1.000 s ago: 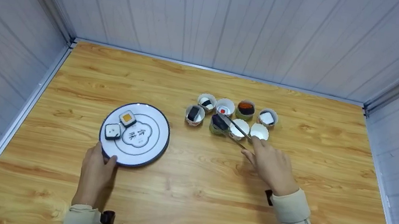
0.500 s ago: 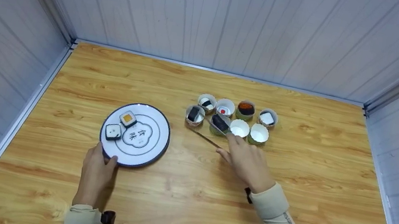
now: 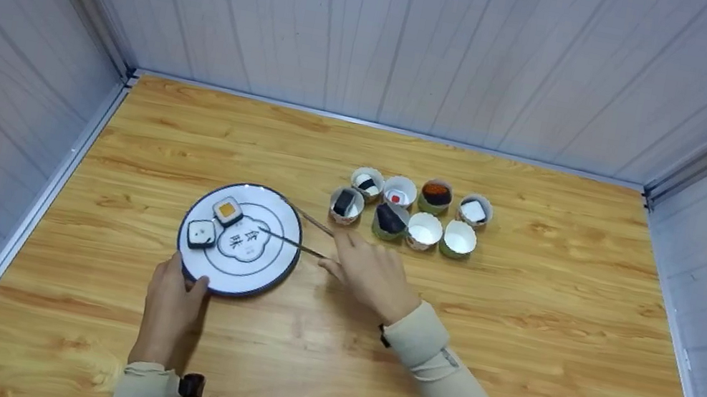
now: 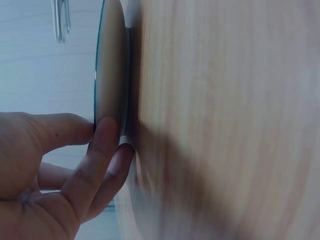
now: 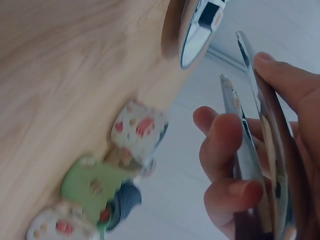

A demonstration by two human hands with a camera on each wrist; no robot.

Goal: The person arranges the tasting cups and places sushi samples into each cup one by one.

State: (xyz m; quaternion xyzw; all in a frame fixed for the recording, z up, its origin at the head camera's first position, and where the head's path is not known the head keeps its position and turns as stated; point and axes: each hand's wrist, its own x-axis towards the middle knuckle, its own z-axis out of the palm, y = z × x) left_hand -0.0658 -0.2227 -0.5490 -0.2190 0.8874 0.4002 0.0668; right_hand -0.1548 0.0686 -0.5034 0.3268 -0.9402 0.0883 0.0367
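My left hand (image 3: 168,308) pinches the near-left rim of a white, blue-edged plate (image 3: 240,264). In the left wrist view, the thumb is at its rim and fingers (image 4: 102,142) lie against its underside. Two sushi pieces sit on the plate: one with an orange centre (image 3: 227,210), one white with a dark edge (image 3: 200,233). My right hand (image 3: 374,278) holds metal tongs (image 3: 298,245) whose arms stand apart over the plate's right part. Nothing is between the tong tips in the right wrist view.
Several paper cups stand in two rows right of the plate. One holds a dark piece (image 3: 391,218), another an orange-topped piece (image 3: 436,193), another a white piece (image 3: 473,210). Two front cups, including a green one (image 3: 459,237), look empty inside. Panel walls (image 3: 396,39) bound the wooden table.
My right hand has carried the tongs leftward from above the cups to the plate. The left hand and the plate have stayed nearly still.
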